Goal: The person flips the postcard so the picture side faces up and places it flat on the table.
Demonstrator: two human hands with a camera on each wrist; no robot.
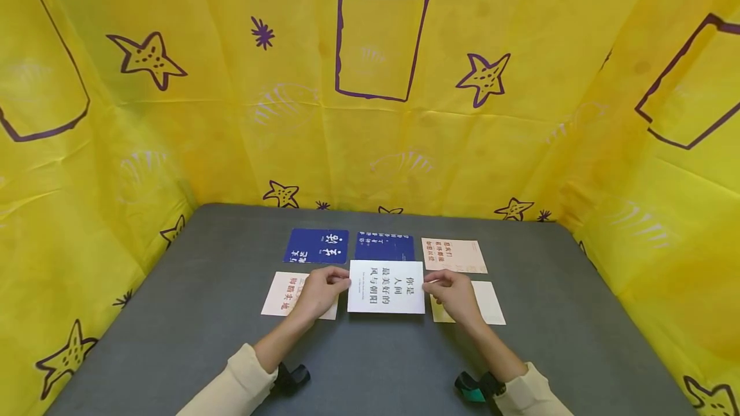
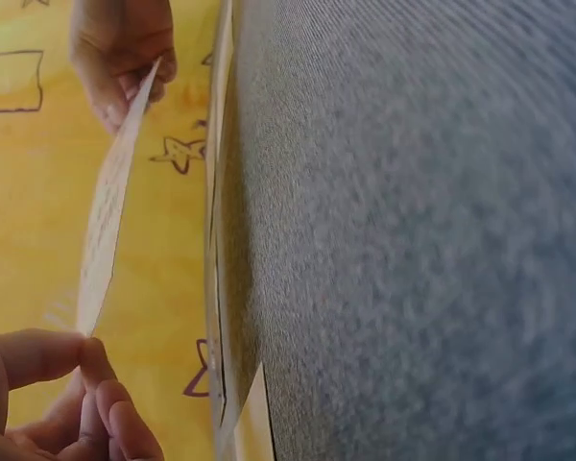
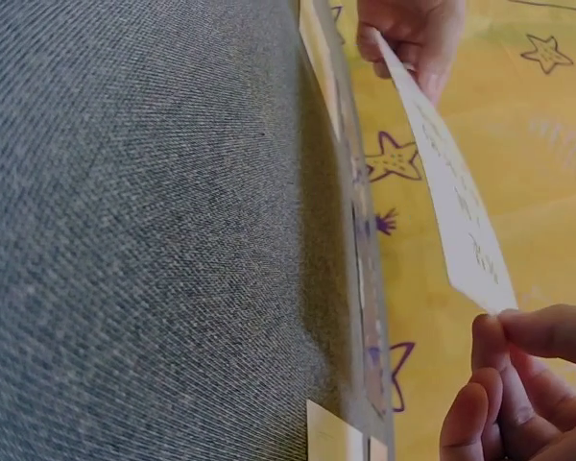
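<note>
A white card (image 1: 385, 287) printed with dark Chinese characters is held up between both hands, raised off the grey table in the wrist views. My left hand (image 1: 319, 291) pinches its left edge between thumb and fingertips. At the opposite edge, my right hand (image 1: 455, 295) pinches it the same way. Beneath the left hand lies a pale card with red characters (image 1: 281, 294), partly covered by the fingers. A cream and yellow card (image 1: 489, 303) lies under the right hand, also partly hidden. In the right wrist view the held card (image 3: 456, 197) bends slightly.
Behind the held card, two blue cards (image 1: 315, 246) (image 1: 384, 247) and a pinkish card with red text (image 1: 455, 255) lie in a row on the grey table (image 1: 370, 371). A yellow curtain (image 1: 370, 133) with purple drawings encloses the table's back and sides.
</note>
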